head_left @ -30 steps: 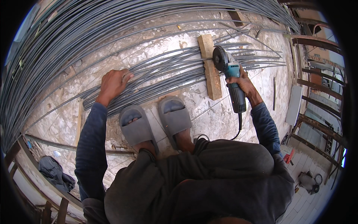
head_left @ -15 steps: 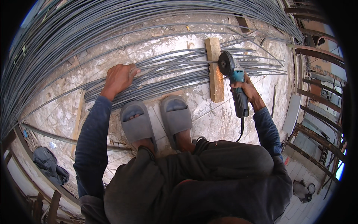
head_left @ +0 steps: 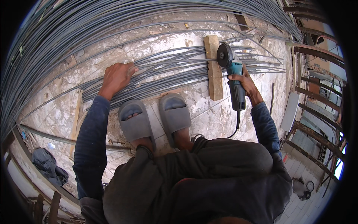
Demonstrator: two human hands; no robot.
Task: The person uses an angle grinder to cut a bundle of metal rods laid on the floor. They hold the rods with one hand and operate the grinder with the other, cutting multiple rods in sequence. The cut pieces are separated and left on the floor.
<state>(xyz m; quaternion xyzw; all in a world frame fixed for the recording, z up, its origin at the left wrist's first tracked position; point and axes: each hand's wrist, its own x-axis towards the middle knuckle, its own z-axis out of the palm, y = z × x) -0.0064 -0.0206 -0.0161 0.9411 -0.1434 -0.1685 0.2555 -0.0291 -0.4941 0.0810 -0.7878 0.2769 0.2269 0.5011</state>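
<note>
In my right hand [head_left: 245,83] is a teal and black angle grinder [head_left: 236,80], gripped round its body with the disc end pointing away from me. Its dark round disc [head_left: 224,55] is beside the right edge of a wooden block [head_left: 215,80], near the rod that crosses it. My left hand [head_left: 118,77] is closed on a steel rod [head_left: 156,65] over a bundle of cut steel rods [head_left: 164,83]. These rods lie across the floor, some reaching the block and others showing again past it. My left fingers partly hide the held rod.
Long steel rods [head_left: 85,26] curve in a thick pile along the far and left sides. My feet in grey slides [head_left: 136,123] stand close to the bundle. The grinder's black cord [head_left: 237,125] runs back toward my leg. A dark bag [head_left: 48,166] lies at the lower left.
The grinder has lifted slightly away from me and turned a little more upright. Orange sparks along the wooden block have stopped showing. My left hand keeps its grip in nearly the same place.
</note>
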